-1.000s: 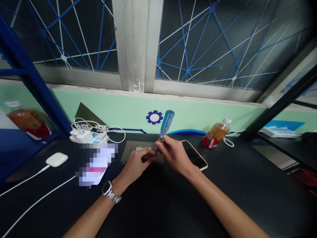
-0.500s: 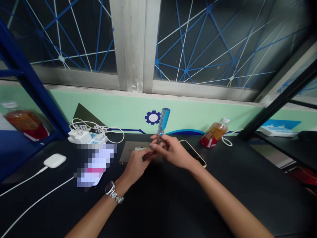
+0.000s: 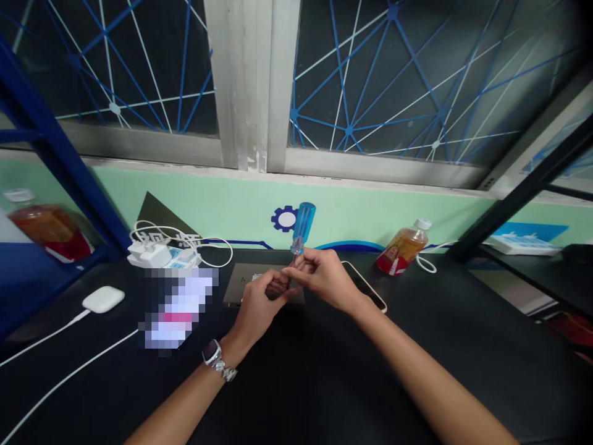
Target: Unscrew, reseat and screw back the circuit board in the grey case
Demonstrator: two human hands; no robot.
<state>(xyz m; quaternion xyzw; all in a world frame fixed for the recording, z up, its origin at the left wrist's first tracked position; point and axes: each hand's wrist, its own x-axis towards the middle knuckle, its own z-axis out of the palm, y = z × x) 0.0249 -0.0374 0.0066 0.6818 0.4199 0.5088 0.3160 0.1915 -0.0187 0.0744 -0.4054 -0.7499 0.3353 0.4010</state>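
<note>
A screwdriver (image 3: 304, 224) with a clear blue handle stands nearly upright, handle on top, leaning slightly right. My right hand (image 3: 327, 278) pinches it by the shaft just below the handle. Close beside it on the left, my left hand (image 3: 262, 303) is closed near the shaft's lower end; what its fingers hold is hidden. Both hands are above a flat grey-brown case (image 3: 237, 285) lying on the black table (image 3: 296, 383). Something small and pale shows on the case behind my left hand. The screwdriver's tip cannot be seen.
A phone (image 3: 365, 287) lies right of my right hand, with a drink bottle (image 3: 402, 248) behind it. On the left are a blurred-out phone (image 3: 180, 309), a white earbud case (image 3: 104, 299) on a cable, and a power strip (image 3: 185, 259) with chargers. Shelf frames flank both sides.
The screwdriver's handle has shifted slightly left and down. My left hand's fingers have spread a little from their earlier bunching, and its wrist has moved slightly right.
</note>
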